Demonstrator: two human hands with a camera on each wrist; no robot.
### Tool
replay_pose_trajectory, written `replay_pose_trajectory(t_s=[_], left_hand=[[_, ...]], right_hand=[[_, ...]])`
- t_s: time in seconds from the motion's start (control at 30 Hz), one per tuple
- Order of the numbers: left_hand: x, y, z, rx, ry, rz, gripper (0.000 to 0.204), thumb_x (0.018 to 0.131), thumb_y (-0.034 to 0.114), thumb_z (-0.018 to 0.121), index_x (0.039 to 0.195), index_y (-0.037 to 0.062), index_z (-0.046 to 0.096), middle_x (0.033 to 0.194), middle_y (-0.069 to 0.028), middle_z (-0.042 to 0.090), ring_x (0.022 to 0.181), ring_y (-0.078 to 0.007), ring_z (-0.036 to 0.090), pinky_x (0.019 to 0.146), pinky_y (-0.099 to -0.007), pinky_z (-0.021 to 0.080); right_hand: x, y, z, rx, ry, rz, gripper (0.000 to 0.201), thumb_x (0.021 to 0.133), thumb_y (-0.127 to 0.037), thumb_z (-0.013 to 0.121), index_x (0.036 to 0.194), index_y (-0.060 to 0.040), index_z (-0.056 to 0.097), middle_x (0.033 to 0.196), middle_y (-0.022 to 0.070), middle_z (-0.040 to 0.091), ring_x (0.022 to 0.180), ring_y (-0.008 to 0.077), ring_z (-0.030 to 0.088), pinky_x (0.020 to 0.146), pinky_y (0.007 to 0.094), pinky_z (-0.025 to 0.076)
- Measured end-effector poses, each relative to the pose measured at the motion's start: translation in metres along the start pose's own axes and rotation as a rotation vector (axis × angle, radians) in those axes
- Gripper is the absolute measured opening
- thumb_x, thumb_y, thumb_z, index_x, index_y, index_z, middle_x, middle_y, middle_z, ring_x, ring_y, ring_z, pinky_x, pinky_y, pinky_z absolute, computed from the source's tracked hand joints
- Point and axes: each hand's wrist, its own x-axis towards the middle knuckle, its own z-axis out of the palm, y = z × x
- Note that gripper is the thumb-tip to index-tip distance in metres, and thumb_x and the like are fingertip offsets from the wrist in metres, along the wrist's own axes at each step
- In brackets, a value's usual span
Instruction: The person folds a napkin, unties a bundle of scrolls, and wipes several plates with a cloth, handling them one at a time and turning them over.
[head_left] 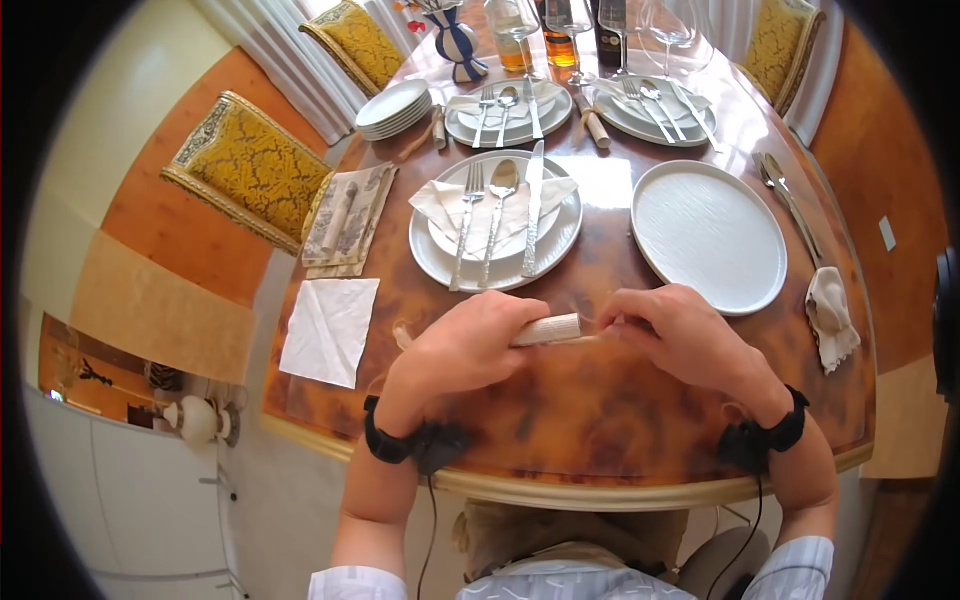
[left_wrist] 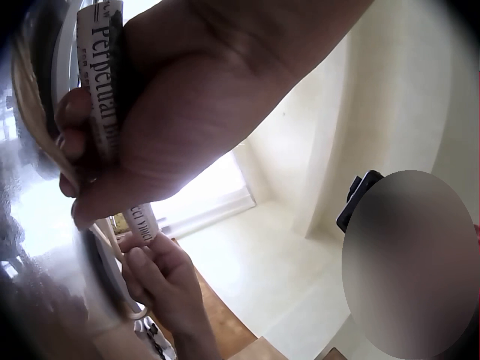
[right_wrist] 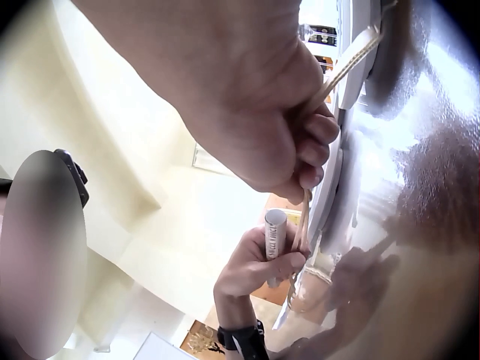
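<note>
My left hand (head_left: 462, 342) grips a rolled napkin (head_left: 550, 330) above the near part of the table; the roll is cream with printed lettering, plain in the left wrist view. A thin tan ribbon (right_wrist: 347, 66) runs between the two hands, and my right hand (head_left: 690, 335) pinches it just off the roll's right end. One loose end of the ribbon sticks out past the right fist in the right wrist view. Another tan loop lies left of the left hand. Just beyond the hands stand a set plate (head_left: 425, 255) with napkin, fork, spoon and knife, and a bare white plate (head_left: 710, 235).
On the left lie a white napkin (head_left: 330, 330) and patterned folded cloths (head_left: 370, 215) with another roll on top. At right are cutlery (head_left: 795, 210) and a crumpled napkin (head_left: 832, 315). Stacked plates (head_left: 394, 108), a vase (head_left: 458, 45), glasses and bottles stand farther back.
</note>
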Motion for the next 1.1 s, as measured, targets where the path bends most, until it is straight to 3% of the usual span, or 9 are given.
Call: replay_pose_trajectory(t_s=[0.13,0.2,0.33,0.43,0.53,0.73,0.93,1.1], left_hand=[[0.002,0.011,-0.001,-0.116,0.132,-0.026,0.025,0.09,0.016,0.076,0.104,0.0005,0.063,0.089,-0.0228,0.067,0.084,-0.0439,0.064,0.075,-0.0456,0.051],[0.004,0.012,0.0,-0.223,0.201,-0.038,0.027,0.092,0.019,0.076,0.106,0.0004,0.062,0.088,-0.0206,0.067,0.08,-0.0377,0.064,0.075,-0.0432,0.051],[0.006,0.015,0.002,-0.391,0.407,-0.035,0.026,0.099,0.021,0.069,0.11,-0.0005,0.06,0.086,-0.0166,0.066,0.077,-0.0251,0.063,0.073,-0.039,0.051],[0.005,0.016,-0.002,-0.476,0.413,-0.16,0.014,0.106,0.016,0.056,0.116,0.0056,0.056,0.092,-0.0018,0.065,0.074,-0.0061,0.054,0.066,-0.0241,0.044],[0.004,0.017,-0.005,-0.809,0.435,-0.12,0.013,0.108,0.019,0.052,0.116,0.0084,0.056,0.094,-0.0016,0.065,0.068,-0.0048,0.049,0.063,-0.0219,0.04],[0.006,0.001,-0.004,-1.078,0.451,0.007,0.019,0.108,0.022,0.057,0.12,0.0076,0.056,0.095,-0.0037,0.066,0.075,-0.0103,0.061,0.07,-0.0244,0.049],[0.008,-0.011,-0.006,-1.141,0.536,0.095,0.031,0.103,0.02,0.069,0.127,0.0043,0.059,0.1,-0.007,0.07,0.088,-0.0156,0.068,0.081,-0.0305,0.055],[0.009,-0.015,-0.011,-1.155,0.618,0.012,0.034,0.101,0.021,0.071,0.129,0.0031,0.063,0.101,-0.0086,0.073,0.09,-0.0146,0.068,0.084,-0.0299,0.053]], right_hand=[[-0.002,0.002,0.0,-0.047,-0.217,0.049,0.014,0.098,-0.021,0.065,0.103,-0.0083,0.069,0.081,0.0157,0.07,0.079,0.0381,0.068,0.072,0.047,0.052],[-0.001,-0.001,-0.002,-0.026,-0.267,0.068,0.015,0.098,-0.022,0.066,0.103,-0.0084,0.07,0.082,0.0156,0.071,0.08,0.0383,0.068,0.072,0.0477,0.052],[-0.001,-0.002,-0.007,-0.133,-0.195,0.032,0.016,0.096,-0.022,0.067,0.099,-0.0066,0.07,0.082,0.0152,0.07,0.08,0.0385,0.067,0.072,0.0483,0.051],[-0.002,0.0,-0.009,-0.234,-0.106,-0.033,0.016,0.095,-0.021,0.068,0.094,-0.005,0.069,0.082,0.0151,0.069,0.08,0.0386,0.067,0.072,0.0485,0.051],[0.0,0.0,-0.006,-0.226,0.039,-0.069,0.016,0.095,-0.02,0.068,0.09,-0.0043,0.068,0.082,0.015,0.068,0.081,0.0386,0.066,0.072,0.0485,0.052],[0.002,0.01,-0.004,-0.268,0.038,-0.048,0.015,0.094,-0.019,0.067,0.09,-0.0042,0.067,0.084,0.0142,0.068,0.084,0.0376,0.067,0.075,0.0474,0.053],[0.001,0.014,-0.003,-0.276,-0.015,-0.039,0.015,0.094,-0.019,0.067,0.092,-0.0037,0.066,0.09,0.014,0.07,0.087,0.0371,0.067,0.077,0.0463,0.054],[0.0,0.015,-0.004,-0.261,-0.006,-0.054,0.014,0.094,-0.018,0.067,0.092,-0.0043,0.066,0.09,0.0146,0.07,0.087,0.0369,0.068,0.077,0.0464,0.054]])
